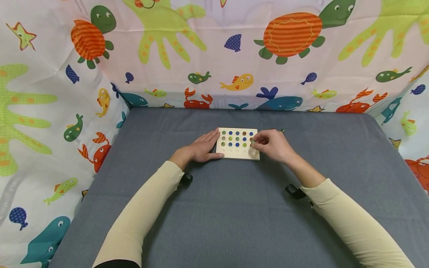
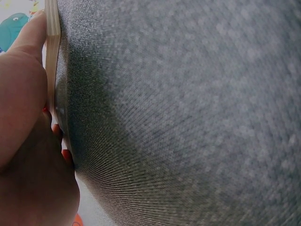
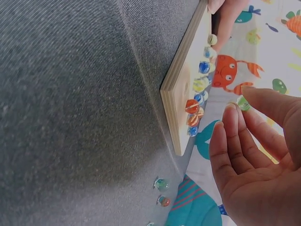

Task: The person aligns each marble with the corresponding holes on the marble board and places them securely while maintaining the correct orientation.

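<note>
A pale wooden board (image 1: 238,156) lies on the grey cloth, with several rows of glass marbles set in it, mostly blue, green and yellowish. Shallow hollows show along its near side. My left hand (image 1: 204,147) rests at the board's left edge, fingers stretched along the far left corner and thumb at the near left one. Above the board's right side, my right hand (image 1: 272,144) pinches a green marble (image 3: 243,103) between thumb and fingertips. The right wrist view shows orange-red marbles (image 3: 192,106) standing in the board close by.
Loose marbles lie on the cloth right of the board, among them a greenish one (image 3: 161,183) and a reddish one (image 3: 163,201). The grey cloth (image 1: 221,216) reaches to printed fabric walls (image 1: 214,48) at the back and sides.
</note>
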`<state>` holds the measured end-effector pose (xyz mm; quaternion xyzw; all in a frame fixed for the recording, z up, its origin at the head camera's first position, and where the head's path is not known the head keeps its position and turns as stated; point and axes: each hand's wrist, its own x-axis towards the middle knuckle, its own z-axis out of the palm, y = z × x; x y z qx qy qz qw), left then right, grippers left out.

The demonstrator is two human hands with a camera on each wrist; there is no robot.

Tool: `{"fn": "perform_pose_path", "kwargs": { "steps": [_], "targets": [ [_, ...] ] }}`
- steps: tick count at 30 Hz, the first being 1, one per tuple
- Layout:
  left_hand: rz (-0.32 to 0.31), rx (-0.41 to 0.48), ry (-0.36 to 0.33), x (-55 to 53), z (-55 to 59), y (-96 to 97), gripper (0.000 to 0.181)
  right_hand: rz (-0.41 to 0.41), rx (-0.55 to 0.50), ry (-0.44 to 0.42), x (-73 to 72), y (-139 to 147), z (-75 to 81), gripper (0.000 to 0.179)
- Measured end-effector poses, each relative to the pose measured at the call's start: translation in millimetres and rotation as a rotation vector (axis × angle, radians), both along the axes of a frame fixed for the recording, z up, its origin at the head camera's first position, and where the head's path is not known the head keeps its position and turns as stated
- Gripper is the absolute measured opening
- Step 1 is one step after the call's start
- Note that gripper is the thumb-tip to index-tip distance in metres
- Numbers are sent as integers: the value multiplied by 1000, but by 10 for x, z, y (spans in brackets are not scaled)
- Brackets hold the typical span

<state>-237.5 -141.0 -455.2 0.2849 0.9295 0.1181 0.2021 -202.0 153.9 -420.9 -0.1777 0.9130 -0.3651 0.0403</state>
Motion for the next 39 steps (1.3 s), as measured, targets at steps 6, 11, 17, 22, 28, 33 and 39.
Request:
{"fn": "perform_pose_path", "kwargs": {
  "steps": [6,11,17,22,28,33,39],
  "targets": [
    [0,1,-8,-8,-8,-11,95,9,-22,14,-7,-75,4,17],
    [-1,0,1,5,-1,-13,95,22,-36,25,-17,-148,2,15],
    [2,1,0,4,0,-5,95,36,-44,23,-37,-212,-7,15],
    [5,2,-4,0,0,-5,95,46,-49,21,-54,-250,-21,14],
    [9,1,-6,4,6,-3,95,45,-46,13,-58,-297,-20,14],
    [7,-1,-4,1,12,-1,95,49,-44,9,-61,-328,-23,13],
    [8,-5,-13,-6,13,2,95,56,-42,4,-62,-365,-28,11]
  ]
}}
